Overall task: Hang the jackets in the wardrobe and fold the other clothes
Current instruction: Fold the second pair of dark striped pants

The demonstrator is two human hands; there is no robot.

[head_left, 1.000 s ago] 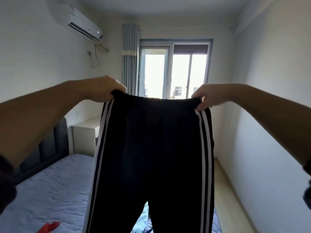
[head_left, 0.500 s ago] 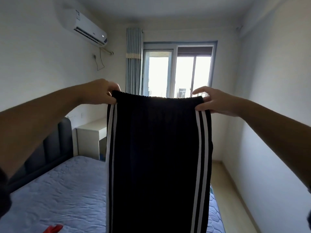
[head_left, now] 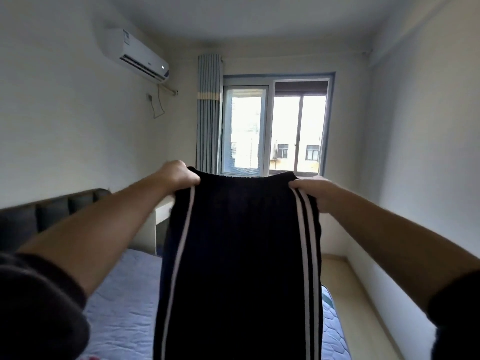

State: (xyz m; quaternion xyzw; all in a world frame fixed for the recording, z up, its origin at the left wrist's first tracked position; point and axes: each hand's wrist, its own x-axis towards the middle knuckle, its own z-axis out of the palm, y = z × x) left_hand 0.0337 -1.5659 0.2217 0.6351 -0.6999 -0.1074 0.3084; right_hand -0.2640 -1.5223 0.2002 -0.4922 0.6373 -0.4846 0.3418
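Matt black ribbed cloth trousers, quilted cloth mattress, glossy white plastic air conditioner.

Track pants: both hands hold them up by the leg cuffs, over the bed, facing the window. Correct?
Not the cuffs. The head view shows the left hand and right hand gripping the track pants at the waistband, legs hanging down. The rest holds: over the bed, facing the window.
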